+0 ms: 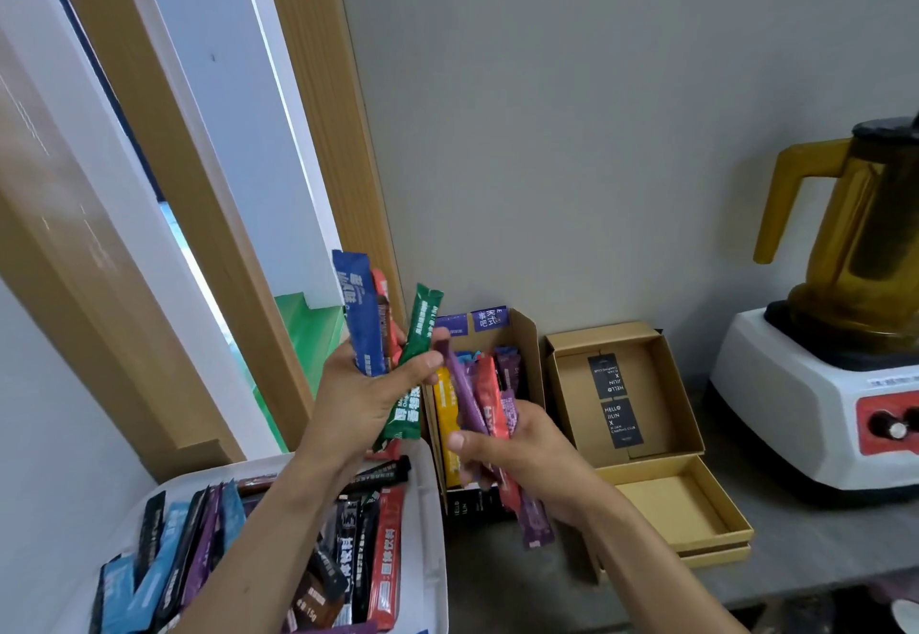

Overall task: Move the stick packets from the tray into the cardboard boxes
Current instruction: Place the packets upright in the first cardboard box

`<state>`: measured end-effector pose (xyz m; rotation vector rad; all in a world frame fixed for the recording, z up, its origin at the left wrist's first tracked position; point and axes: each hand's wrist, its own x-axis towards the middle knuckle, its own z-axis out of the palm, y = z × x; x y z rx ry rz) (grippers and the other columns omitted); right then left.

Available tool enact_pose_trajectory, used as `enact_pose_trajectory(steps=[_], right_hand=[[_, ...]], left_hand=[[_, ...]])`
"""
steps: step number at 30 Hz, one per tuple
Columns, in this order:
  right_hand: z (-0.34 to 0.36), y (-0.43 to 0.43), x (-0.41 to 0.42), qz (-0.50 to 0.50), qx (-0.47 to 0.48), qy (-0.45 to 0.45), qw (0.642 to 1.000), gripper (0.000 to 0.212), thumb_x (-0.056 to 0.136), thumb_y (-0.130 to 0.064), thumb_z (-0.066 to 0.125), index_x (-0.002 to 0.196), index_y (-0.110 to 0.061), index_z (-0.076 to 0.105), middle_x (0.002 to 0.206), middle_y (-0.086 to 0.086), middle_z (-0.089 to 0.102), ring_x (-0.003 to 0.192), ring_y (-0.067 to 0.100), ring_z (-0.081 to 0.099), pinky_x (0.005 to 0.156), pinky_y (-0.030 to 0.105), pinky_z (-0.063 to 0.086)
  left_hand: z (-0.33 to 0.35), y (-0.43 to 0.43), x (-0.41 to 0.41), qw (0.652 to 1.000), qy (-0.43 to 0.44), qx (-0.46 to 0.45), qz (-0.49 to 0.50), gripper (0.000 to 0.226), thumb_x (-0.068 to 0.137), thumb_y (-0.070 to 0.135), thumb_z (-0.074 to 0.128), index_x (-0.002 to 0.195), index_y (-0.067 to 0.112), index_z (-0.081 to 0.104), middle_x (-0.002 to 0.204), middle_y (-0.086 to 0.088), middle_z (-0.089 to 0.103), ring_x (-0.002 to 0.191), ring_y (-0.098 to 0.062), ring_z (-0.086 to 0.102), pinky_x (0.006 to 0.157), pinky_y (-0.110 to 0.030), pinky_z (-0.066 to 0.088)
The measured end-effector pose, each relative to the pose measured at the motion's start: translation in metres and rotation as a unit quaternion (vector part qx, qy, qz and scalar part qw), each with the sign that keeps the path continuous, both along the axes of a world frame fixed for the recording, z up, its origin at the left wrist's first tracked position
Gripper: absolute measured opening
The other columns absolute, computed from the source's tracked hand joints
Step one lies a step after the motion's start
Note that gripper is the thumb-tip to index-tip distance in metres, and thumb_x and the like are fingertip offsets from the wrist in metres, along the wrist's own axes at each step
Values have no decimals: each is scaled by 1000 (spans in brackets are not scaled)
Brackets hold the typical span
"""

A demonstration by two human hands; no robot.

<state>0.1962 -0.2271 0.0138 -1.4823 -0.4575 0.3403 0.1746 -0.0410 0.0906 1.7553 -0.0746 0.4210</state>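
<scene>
my left grip [368, 395] clasps blue, red and green stick packets [359, 315] | my right grip [522, 454] pinches purple and red packets [470, 400] beside the filled cardboard box [529, 340]

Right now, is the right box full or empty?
Empty: the right box lies open, showing only bare cardboard and two black labels.

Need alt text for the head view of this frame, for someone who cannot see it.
A person's left hand grips blue, red and green stick packets while the right hand holds purple and red packets above a part-filled cardboard box. A white tray of packets sits lower left; a second open box and a blender stand right.
</scene>
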Motion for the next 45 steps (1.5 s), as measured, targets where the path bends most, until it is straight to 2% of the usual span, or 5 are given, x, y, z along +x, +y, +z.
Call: enact_pose_trajectory(steps=[22, 26, 32, 37, 45], right_hand=[[-18, 2, 16, -215, -231, -132, 940, 25, 89, -43, 77, 84, -19, 70, 78, 0, 74, 70, 13, 71, 67, 36, 60], [-36, 18, 21, -279, -303, -128, 902, 24, 93, -45, 72, 92, -21, 71, 78, -8, 70, 67, 4, 65, 53, 14, 44], [-49, 30, 24, -304, -281, -104, 904, 43, 90, -39, 79, 126, -25, 60, 112, -5, 74, 99, 13, 74, 82, 29, 63], [-20, 16, 16, -144, -80, -40, 986, 31, 85, -34, 86, 99, -12, 68, 81, 0, 72, 69, 14, 71, 70, 32, 64], [-6, 1, 16, 30, -96, -34, 994, 32, 85, -25, 86, 96, -4, 66, 76, 12, 62, 63, 30, 55, 64, 45, 50]], left_hand=[[-3, -11, 15, 988, -38, 109, 101, 32, 82, 16, 86, 73, 28, 57, 67, 8, 63, 56, 2, 63, 55, -8, 44], [-17, -13, 11, 988, -60, 45, 134, 18, 88, 28, 81, 75, 21, 70, 71, -1, 74, 65, -16, 70, 66, -25, 54], [-25, -6, 3, 992, -32, -21, 120, 39, 88, 33, 77, 95, -3, 65, 73, -3, 75, 67, -11, 70, 75, -38, 54], [-25, 0, -1, 996, -19, 3, 85, 12, 86, 20, 82, 92, 26, 73, 91, 3, 81, 78, -18, 77, 85, -43, 61], [-17, -3, 14, 995, -28, 98, -16, 32, 80, 15, 87, 109, 24, 75, 100, 13, 80, 95, -7, 77, 83, -30, 62]])
